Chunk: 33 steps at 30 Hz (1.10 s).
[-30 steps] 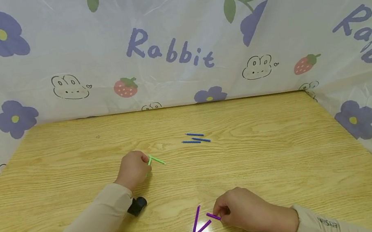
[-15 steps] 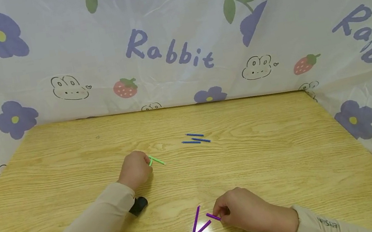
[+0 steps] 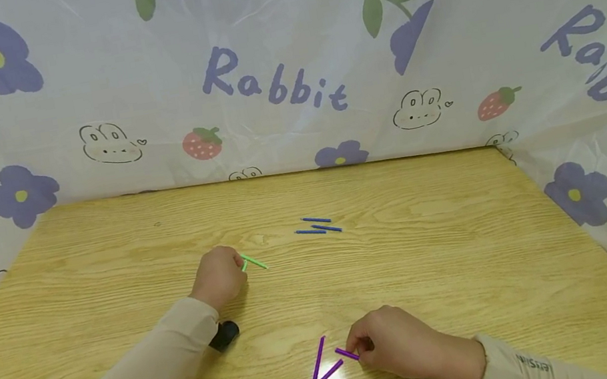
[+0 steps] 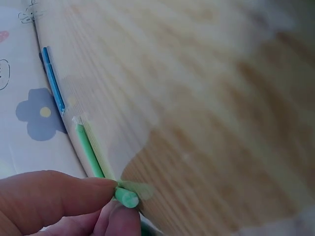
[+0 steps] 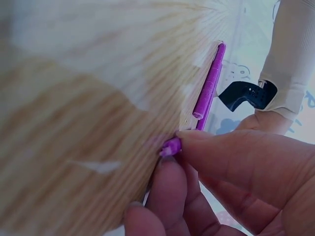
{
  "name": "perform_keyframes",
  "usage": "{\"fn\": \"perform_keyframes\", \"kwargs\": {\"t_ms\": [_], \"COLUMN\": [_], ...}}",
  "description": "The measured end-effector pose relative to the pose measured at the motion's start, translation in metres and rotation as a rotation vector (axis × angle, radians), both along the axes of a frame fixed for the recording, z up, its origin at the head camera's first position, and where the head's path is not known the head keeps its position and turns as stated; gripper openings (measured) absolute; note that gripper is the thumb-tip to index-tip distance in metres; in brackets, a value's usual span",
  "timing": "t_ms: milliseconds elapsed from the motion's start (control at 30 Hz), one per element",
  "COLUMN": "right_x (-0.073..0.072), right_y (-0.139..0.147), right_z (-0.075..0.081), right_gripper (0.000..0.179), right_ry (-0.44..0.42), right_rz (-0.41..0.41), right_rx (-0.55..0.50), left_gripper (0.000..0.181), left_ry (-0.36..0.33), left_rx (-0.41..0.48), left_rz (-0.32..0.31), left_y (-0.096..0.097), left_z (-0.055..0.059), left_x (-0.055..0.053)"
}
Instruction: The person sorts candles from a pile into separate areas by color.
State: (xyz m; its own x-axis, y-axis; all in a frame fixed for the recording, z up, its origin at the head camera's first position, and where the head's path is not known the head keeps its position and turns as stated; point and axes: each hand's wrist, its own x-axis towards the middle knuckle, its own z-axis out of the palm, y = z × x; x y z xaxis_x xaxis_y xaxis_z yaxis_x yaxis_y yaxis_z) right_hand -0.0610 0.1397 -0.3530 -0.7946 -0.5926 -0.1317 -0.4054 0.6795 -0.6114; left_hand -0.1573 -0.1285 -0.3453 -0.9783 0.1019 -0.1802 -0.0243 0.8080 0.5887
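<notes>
My left hand [image 3: 218, 276] pinches a short green candle [image 4: 127, 197] between thumb and finger at the table surface. Beyond it lies a second green candle [image 3: 255, 262], slanted, its far end close to my fingertips. Near the front, my right hand [image 3: 392, 344] holds one end of a purple candle [image 5: 171, 146] between thumb and fingertips. Two more purple candles lie to its left: an upper one [image 3: 318, 359] and a lower one [image 3: 324, 377], their left ends meeting in a V. The held purple candle points toward the open side of that V. My palms hide any lower part of the held green candle.
Several thin blue candles [image 3: 319, 229] lie together farther back on the wooden table [image 3: 438, 227]. A white curtain [image 3: 276, 32] printed with flowers and rabbits stands behind the table. Black wrist cameras [image 3: 224, 335] hang under both sleeves.
Almost nothing differs. My left hand has shifted very slightly near the green candles; the right hand stays in place on the purple candle.
</notes>
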Motion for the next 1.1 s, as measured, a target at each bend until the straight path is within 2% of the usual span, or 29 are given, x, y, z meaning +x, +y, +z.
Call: {"fn": "perform_keyframes", "kwargs": {"t_ms": [267, 367, 467, 567, 700, 933, 1100], "right_x": [0.000, 0.000, 0.001, 0.001, 0.001, 0.000, -0.001], "right_y": [0.001, 0.001, 0.001, 0.000, 0.000, 0.000, 0.000], "right_z": [0.000, 0.000, -0.001, -0.001, -0.001, -0.001, -0.001], "right_gripper": [0.014, 0.015, 0.015, 0.016, 0.016, 0.016, 0.016], "right_ry": [0.022, 0.023, 0.028, 0.030, 0.026, 0.033, 0.025], "right_rz": [0.004, 0.002, 0.001, 0.001, 0.002, 0.007, 0.009], "right_rx": [0.008, 0.009, 0.009, 0.008, 0.007, 0.012, 0.013], "left_gripper": [0.018, 0.020, 0.024, 0.027, 0.027, 0.026, 0.025], "left_ry": [0.006, -0.018, -0.044, -0.038, 0.006, 0.023, 0.025], "left_rx": [0.047, 0.076, 0.104, 0.126, 0.162, 0.258, 0.281], "left_rz": [0.007, 0.027, 0.052, 0.060, 0.047, 0.011, -0.022], "left_y": [-0.004, -0.005, -0.005, -0.005, -0.003, 0.008, 0.016], "left_z": [0.000, 0.000, 0.003, 0.008, 0.015, 0.026, 0.025], "left_x": [0.000, 0.000, 0.000, 0.002, 0.008, 0.026, 0.035]}}
